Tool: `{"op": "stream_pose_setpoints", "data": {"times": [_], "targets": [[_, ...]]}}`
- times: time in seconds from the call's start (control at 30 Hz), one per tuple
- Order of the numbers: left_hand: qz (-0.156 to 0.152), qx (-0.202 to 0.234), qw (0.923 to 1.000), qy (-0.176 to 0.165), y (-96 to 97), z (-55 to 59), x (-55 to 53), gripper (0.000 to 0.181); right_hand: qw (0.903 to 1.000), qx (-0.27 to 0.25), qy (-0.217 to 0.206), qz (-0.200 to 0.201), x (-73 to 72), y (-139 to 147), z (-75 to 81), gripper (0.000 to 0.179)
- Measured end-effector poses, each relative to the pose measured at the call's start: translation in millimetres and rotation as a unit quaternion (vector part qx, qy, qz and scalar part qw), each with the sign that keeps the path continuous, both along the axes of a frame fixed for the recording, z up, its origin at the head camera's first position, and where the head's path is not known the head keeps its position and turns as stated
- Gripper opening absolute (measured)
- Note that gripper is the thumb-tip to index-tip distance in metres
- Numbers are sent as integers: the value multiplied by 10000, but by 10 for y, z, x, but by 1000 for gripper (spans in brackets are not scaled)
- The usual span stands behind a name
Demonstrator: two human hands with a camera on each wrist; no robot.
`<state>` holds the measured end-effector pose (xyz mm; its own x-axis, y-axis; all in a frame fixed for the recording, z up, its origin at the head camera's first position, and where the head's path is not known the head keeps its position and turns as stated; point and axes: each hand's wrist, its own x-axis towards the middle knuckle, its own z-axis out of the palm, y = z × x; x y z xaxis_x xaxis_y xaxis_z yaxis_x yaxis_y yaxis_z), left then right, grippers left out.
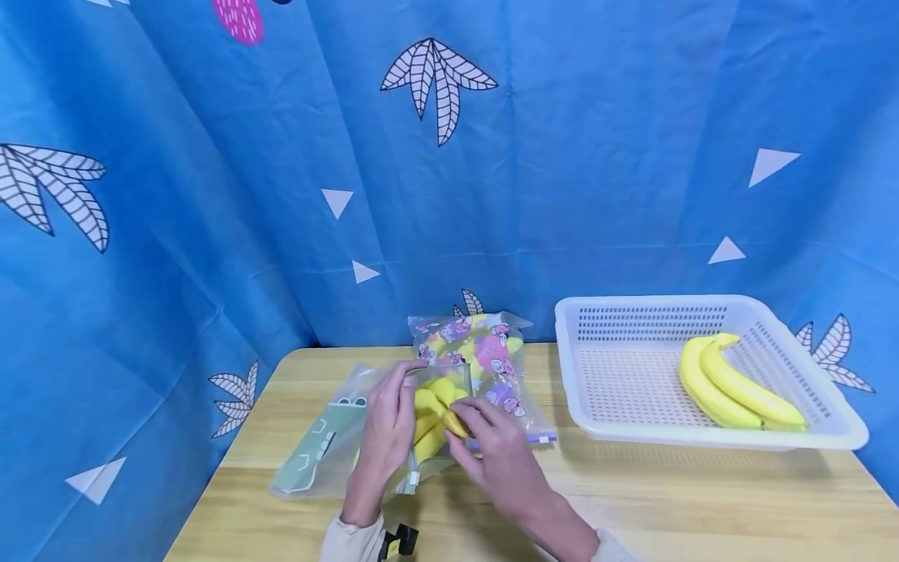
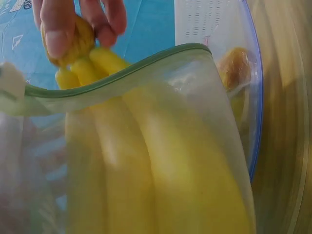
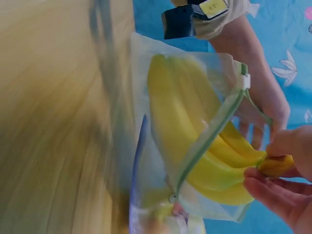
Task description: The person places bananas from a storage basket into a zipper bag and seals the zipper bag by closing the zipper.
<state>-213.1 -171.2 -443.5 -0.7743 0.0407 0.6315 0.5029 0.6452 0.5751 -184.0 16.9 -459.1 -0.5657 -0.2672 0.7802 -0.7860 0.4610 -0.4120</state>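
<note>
My right hand (image 1: 502,460) pinches the stem of a bunch of bananas (image 3: 180,117) between thumb and fingers. The bunch stands stem-up inside a clear zip bag (image 2: 195,97) with a green closure and a white slider (image 3: 246,81). Only the stem end pokes out past the bag's mouth. My left hand (image 1: 386,421) holds the same bag at the left side of its mouth; some of its fingers are hidden behind the plastic. A green cartoon print (image 1: 319,449) shows on the bag part lying to the left.
Behind the hands, a patterned zip bag (image 1: 485,351) with a purple closure lies on the table with yellow contents. To the right, a white basket (image 1: 618,429) holds more bananas (image 1: 744,382). A blue curtain (image 1: 597,156) hangs behind the wooden table (image 1: 674,499).
</note>
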Motion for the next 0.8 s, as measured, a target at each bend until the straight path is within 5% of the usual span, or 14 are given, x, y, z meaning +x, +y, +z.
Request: {"op": "stream_pose_setpoints", "data": {"times": [0.27,0.57,0.8], "targets": [[-48,253,9996,-142,-54,-14,-3,30,9884,-180,-1490,239,-93,-164,-28,34],[-122,375,9992,-37,-123,-70,-48,30,9870,-330,-1470,557,-155,-207,-52,35],[-233,395,9988,-160,-126,-74,-57,31,9773,155,-2029,595,-151,-131,-69,41]]}}
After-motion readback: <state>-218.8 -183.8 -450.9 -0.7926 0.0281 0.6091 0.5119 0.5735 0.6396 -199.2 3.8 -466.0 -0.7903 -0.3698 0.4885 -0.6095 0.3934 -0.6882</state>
